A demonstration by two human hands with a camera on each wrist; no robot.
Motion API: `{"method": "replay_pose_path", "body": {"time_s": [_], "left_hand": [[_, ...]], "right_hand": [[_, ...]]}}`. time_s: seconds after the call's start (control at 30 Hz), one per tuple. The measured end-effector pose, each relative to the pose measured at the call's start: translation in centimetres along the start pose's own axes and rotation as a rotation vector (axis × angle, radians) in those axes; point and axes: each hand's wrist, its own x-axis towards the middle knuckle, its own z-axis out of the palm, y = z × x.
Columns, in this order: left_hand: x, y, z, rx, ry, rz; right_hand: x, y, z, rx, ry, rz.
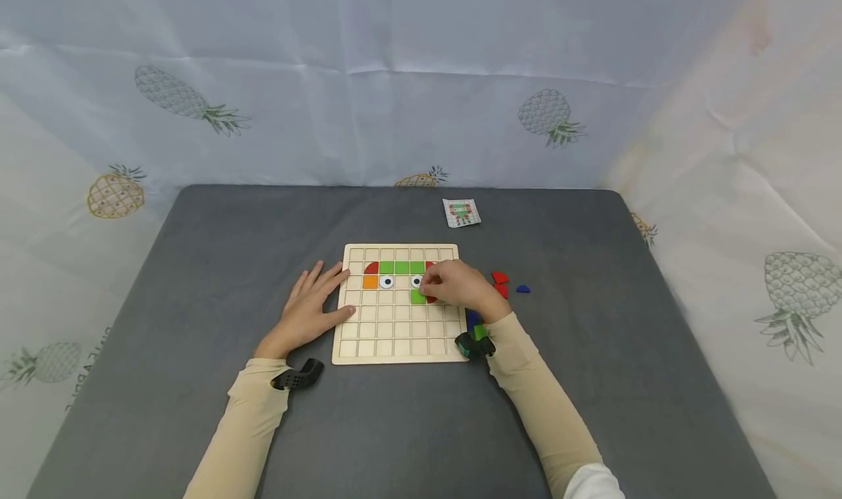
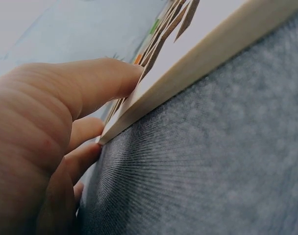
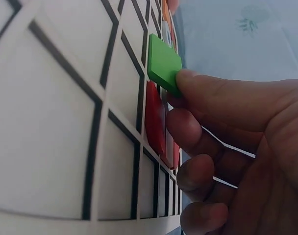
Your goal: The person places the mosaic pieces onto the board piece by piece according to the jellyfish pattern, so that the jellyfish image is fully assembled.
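A wooden grid board lies flat on the table. My right hand is over its upper right part, pinching a green square tile between thumb and index finger. Close beside that tile sits a red curved tile in the grid. Spread fingers of my left hand rest on the board's left edge, the thumb on its rim. Across the upper rows are a red corner tile, several green squares, an orange square and two eye tiles, the left eye tile in plain sight.
Right of the board lie red pieces and a blue half-round piece. More blue pieces and a green piece are partly hidden by my right wrist. A picture card lies behind the board on the grey table.
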Motion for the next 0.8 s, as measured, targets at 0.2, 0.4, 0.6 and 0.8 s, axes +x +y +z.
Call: {"method": "replay_pose_path", "body": {"time_s": [0.2,0.4,0.6,0.8], "left_hand": [[0.0,-0.1,0.2,-0.003,0.001,-0.006],[0.0,0.0,0.2,-0.003,-0.002,-0.010],[0.0,0.0,0.1,-0.001,-0.003,-0.010],[0.0,0.0,0.1,-0.003,-0.004,-0.007]], "right_hand": [[0.0,-0.4,0.3,-0.049,0.018,-0.001],[-0.1,-0.4,0.2,-0.043,0.022,-0.005],[-0.9,-0.4,-1.4,0.095,-0.002,-0.009],[-2.5,0.2,-3.4,0.157,-0.119,0.013]]}}
